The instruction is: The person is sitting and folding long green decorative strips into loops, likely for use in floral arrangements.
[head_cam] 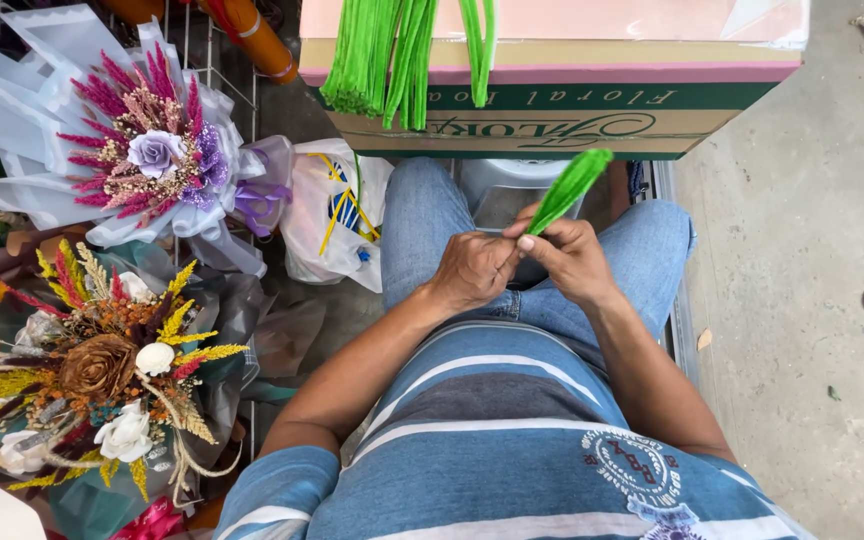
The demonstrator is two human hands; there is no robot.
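Note:
I sit with my knees apart, both hands together over my lap. A bundle of bright green pipe cleaners (569, 187) points up and away from me; my right hand (570, 258) grips its lower end. My left hand (472, 268) presses against the same end, fingers closed on it. More green pipe cleaners (384, 60) hang over the edge of a cardboard box (552, 110) just beyond my knees.
A pink and purple bouquet in white wrap (147, 150) and an orange and yellow dried-flower bouquet (102, 370) lie at my left. A white plastic bag (337, 215) sits beside my left knee. A grey stool (512, 180) stands under the box. Concrete floor (802, 250) lies to the right.

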